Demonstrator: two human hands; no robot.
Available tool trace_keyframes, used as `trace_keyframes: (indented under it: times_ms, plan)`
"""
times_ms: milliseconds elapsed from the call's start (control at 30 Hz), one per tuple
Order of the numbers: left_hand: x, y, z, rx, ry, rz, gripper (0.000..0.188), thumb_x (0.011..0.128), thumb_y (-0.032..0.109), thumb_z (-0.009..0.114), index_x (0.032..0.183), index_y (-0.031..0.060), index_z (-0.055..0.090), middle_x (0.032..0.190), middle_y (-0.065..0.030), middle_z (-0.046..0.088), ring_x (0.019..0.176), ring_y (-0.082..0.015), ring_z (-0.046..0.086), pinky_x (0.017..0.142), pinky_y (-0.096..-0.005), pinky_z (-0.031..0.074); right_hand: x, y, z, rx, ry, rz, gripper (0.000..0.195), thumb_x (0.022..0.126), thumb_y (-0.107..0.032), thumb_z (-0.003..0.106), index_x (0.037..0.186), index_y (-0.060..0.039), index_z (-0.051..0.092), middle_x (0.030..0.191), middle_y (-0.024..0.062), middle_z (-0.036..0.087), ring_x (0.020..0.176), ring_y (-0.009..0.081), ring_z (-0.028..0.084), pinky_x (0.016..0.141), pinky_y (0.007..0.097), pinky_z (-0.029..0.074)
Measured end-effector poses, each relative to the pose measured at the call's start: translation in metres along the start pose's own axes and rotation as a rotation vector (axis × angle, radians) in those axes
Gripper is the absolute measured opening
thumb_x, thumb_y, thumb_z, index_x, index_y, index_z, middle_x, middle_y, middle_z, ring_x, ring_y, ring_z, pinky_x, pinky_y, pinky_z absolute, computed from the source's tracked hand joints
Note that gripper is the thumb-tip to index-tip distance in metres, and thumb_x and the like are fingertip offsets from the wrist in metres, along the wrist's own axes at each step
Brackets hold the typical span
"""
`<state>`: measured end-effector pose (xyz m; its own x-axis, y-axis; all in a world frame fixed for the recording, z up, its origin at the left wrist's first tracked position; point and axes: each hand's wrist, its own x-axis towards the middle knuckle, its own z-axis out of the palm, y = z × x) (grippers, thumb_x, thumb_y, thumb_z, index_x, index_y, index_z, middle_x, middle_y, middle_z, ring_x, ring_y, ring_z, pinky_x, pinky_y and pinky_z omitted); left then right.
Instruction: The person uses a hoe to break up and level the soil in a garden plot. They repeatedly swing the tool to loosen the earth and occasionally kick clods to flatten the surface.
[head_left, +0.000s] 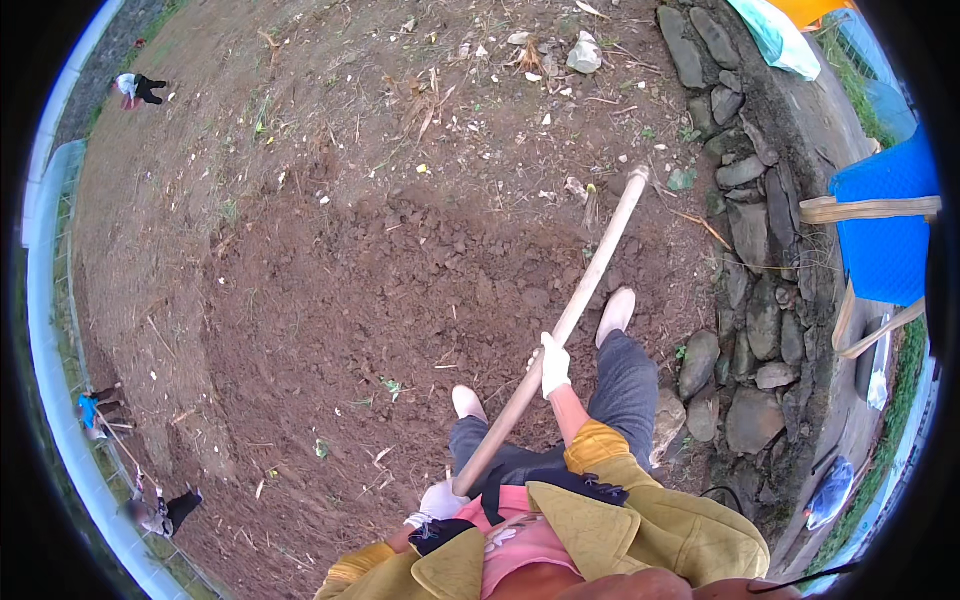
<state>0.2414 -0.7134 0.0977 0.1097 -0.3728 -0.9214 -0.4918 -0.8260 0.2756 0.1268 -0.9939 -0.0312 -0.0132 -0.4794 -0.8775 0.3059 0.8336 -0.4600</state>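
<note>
A long wooden tool handle (592, 281) runs slantwise across the view, from my waist up to the right. White-gloved, my right hand (555, 365) is closed around its middle. My left hand (435, 502), also in a white glove, holds its lower end close to my waist. The far end is by the soil near the stone wall; no tool head can be made out there. Loose, broken brown soil (390, 300) lies in front of me and around my light-coloured shoes.
A dry stone wall (754, 232) edges the plot on my right. Beyond it are a blue basket with straps (885, 247) and a blue plastic bag (830, 491). A pale rock (585, 54) lies ahead. Several people are far off left, one in blue (88, 411).
</note>
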Motion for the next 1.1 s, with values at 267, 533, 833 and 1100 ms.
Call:
trace_keyframes:
  times_ms: [267,533,833,1100]
  plan:
    - [-0.053,0.048,-0.040,0.042,0.007,0.093,0.044,0.064,0.033,0.061,0.099,0.0083,0.052,0.079,-0.0205,0.060,0.079,-0.0361,0.059,0.070,-0.0416,0.047,0.014,-0.044,-0.027,0.019,-0.159,-0.036,0.013,0.078,-0.017,0.057,0.075,-0.0080,0.047,0.061,0.0045,0.049,0.051,0.0187,0.050,0.049,0.0326,0.046]
    - [-0.143,-0.158,0.045,0.142,0.131,-0.239,0.055,0.061,0.051,0.059,0.096,0.0092,0.054,0.082,-0.0179,0.062,0.078,-0.0311,0.061,0.065,-0.0392,0.047,-0.047,0.081,-0.068,0.027,0.055,0.174,0.011,0.076,-0.010,0.055,0.071,-0.0077,0.046,0.057,0.0054,0.046,0.048,0.0213,0.048,0.046,0.0361,0.045]
    - [-0.034,-0.193,0.087,-0.087,0.206,0.023,0.039,0.066,0.044,0.060,0.092,0.0151,0.057,0.080,-0.0130,0.063,0.076,-0.0298,0.061,0.064,-0.0387,0.047,-0.111,-0.005,-0.014,-0.015,-0.077,-0.190,0.009,0.071,-0.008,0.055,0.066,-0.0072,0.047,0.053,0.0053,0.045,0.045,0.0210,0.047,0.045,0.0352,0.044]
    - [-0.005,0.097,-0.091,-0.148,0.680,0.589,0.032,0.071,0.035,0.057,0.096,0.0155,0.054,0.076,-0.0142,0.062,0.073,-0.0331,0.060,0.065,-0.0401,0.048,-0.272,-0.227,0.124,-0.084,-0.410,-1.079,0.013,0.081,-0.010,0.054,0.088,-0.0034,0.047,0.062,0.0047,0.049,0.049,0.0150,0.049,0.046,0.0276,0.044]
